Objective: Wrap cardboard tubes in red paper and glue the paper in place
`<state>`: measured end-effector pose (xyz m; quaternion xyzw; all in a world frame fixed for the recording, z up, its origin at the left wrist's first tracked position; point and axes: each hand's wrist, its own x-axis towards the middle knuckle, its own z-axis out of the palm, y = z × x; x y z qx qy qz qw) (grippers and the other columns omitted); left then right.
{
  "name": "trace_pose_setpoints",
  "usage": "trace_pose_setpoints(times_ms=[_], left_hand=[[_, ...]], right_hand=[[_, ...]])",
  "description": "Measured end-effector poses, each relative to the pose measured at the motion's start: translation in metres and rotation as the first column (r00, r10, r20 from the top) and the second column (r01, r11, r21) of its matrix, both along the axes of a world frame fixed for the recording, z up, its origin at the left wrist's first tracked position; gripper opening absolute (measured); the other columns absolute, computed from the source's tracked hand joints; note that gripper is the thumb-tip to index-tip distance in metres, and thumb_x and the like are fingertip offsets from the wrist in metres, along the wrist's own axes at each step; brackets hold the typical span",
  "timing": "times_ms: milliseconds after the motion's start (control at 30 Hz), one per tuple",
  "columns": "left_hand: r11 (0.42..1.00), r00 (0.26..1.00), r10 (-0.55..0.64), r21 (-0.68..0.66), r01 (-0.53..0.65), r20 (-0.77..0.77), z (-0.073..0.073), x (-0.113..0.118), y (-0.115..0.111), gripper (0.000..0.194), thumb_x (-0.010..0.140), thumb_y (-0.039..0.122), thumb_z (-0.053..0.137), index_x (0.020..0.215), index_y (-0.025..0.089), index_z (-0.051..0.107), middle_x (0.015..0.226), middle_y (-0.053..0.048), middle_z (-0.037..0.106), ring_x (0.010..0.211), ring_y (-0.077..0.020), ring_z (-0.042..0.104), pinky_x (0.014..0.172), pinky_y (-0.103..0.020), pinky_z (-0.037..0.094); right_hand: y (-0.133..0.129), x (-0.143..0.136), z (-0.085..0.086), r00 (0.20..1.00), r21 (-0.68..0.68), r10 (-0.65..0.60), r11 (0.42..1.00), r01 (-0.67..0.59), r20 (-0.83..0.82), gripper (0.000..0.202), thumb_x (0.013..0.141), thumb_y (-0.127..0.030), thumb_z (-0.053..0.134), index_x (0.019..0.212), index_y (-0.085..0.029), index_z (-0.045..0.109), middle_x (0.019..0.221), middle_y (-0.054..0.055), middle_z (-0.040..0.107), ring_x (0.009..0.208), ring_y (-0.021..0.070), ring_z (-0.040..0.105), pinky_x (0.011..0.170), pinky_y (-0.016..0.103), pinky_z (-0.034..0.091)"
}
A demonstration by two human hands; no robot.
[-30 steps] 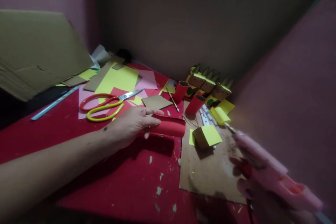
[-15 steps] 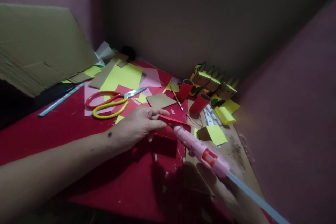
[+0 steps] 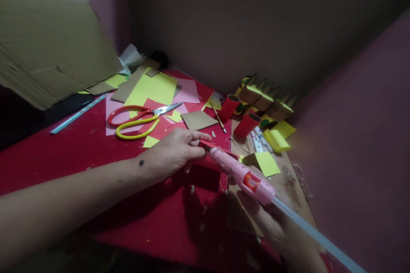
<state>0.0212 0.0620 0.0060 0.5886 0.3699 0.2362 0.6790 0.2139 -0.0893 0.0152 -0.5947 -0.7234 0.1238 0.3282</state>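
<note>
My left hand (image 3: 184,149) pinches a red piece of paper or card (image 3: 208,163) by its left end, above the red tabletop. My right hand (image 3: 269,217) is wrapped round a pink hot glue gun (image 3: 241,175), mostly hidden beneath it. A long translucent glue stick (image 3: 310,228) runs out of the gun's back end. The gun's nozzle lies at the red piece's upper edge, close to my left fingertips; whether it touches cannot be made out. Scissors (image 3: 137,121) with one red and one yellow handle lie beyond my left hand.
Two red tubes (image 3: 229,108) stand behind the glue gun, near several markers (image 3: 258,140) and a folded yellow paper piece (image 3: 268,164). A pencil (image 3: 218,118) and a cardboard square (image 3: 199,120) lie mid-table. A large cardboard sheet (image 3: 54,47) rises at the left; a wall borders the right.
The glue gun's nozzle has shifted left along the red piece, closer to my left fingertips. The view has moved slightly; my left hand still holds the piece.
</note>
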Motion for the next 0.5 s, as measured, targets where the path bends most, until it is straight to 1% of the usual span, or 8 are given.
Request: trace_pose_setpoints(times_ms=[67, 133, 233, 367, 433, 500], left_hand=[[1.000, 1.000, 0.002, -0.008, -0.002, -0.006, -0.001, 0.000, 0.001, 0.054, 0.069, 0.028, 0.071, 0.121, 0.014, 0.071, 0.072, -0.007, 0.074, 0.044, -0.0104, 0.047, 0.044, -0.023, 0.034], [1.000, 1.000, 0.002, -0.006, -0.002, -0.007, -0.002, 0.001, 0.002, 0.053, 0.069, 0.027, 0.070, 0.121, 0.013, 0.071, 0.066, -0.004, 0.070, 0.043, -0.0095, 0.045, 0.043, -0.022, 0.033], [1.000, 1.000, -0.005, 0.023, 0.005, 0.006, -0.003, 0.001, 0.003, 0.049, 0.070, 0.026, 0.070, 0.117, 0.014, 0.072, 0.059, -0.001, 0.064, 0.041, -0.0089, 0.044, 0.041, -0.022, 0.031], [0.999, 0.999, -0.025, 0.041, 0.024, 0.035, -0.006, 0.002, 0.003, 0.042, 0.072, 0.026, 0.071, 0.113, 0.015, 0.073, 0.056, 0.002, 0.060, 0.040, -0.0079, 0.043, 0.041, -0.021, 0.031], [0.999, 0.999, -0.028, 0.040, 0.027, 0.034, -0.007, 0.002, 0.003, 0.038, 0.073, 0.026, 0.071, 0.109, 0.015, 0.074, 0.055, 0.003, 0.060, 0.039, -0.0076, 0.043, 0.040, -0.021, 0.030], [0.999, 0.999, -0.028, 0.035, 0.026, 0.037, -0.007, 0.002, 0.003, 0.033, 0.072, 0.024, 0.070, 0.104, 0.015, 0.074, 0.054, 0.004, 0.058, 0.038, -0.0073, 0.043, 0.039, -0.021, 0.029]], right_hand=[[0.004, -0.002, 0.004, 0.999, 0.008, 0.037, 0.999, -0.037, -0.040, 0.047, 0.096, -0.024, 0.054, 0.142, -0.036, 0.055, 0.124, 0.003, 0.071, 0.104, 0.0264, 0.071, 0.088, 0.036, 0.063], [0.008, -0.005, 0.009, 0.997, 0.040, 0.060, 0.997, -0.058, -0.055, 0.045, 0.097, -0.023, 0.052, 0.139, -0.037, 0.057, 0.118, 0.001, 0.074, 0.099, 0.0252, 0.073, 0.083, 0.034, 0.064], [0.010, -0.005, 0.013, 0.997, 0.087, 0.055, 0.995, -0.051, -0.053, 0.045, 0.095, -0.022, 0.053, 0.137, -0.039, 0.059, 0.107, -0.001, 0.077, 0.091, 0.0253, 0.075, 0.075, 0.032, 0.065], [0.008, -0.003, 0.012, 1.000, 0.060, 0.022, 0.998, -0.021, -0.018, 0.046, 0.094, -0.022, 0.057, 0.136, -0.038, 0.061, 0.095, -0.001, 0.078, 0.078, 0.0239, 0.074, 0.063, 0.029, 0.063], [0.008, -0.003, 0.012, 1.000, 0.060, -0.004, 0.998, 0.004, -0.005, 0.043, 0.094, -0.023, 0.059, 0.133, -0.038, 0.064, 0.093, -0.002, 0.078, 0.075, 0.0236, 0.074, 0.061, 0.029, 0.062], [0.009, -0.006, 0.013, 0.999, 0.065, 0.003, 0.998, -0.001, -0.039, 0.038, 0.095, -0.026, 0.058, 0.131, -0.038, 0.066, 0.094, -0.001, 0.079, 0.079, 0.0248, 0.075, 0.065, 0.030, 0.064]])
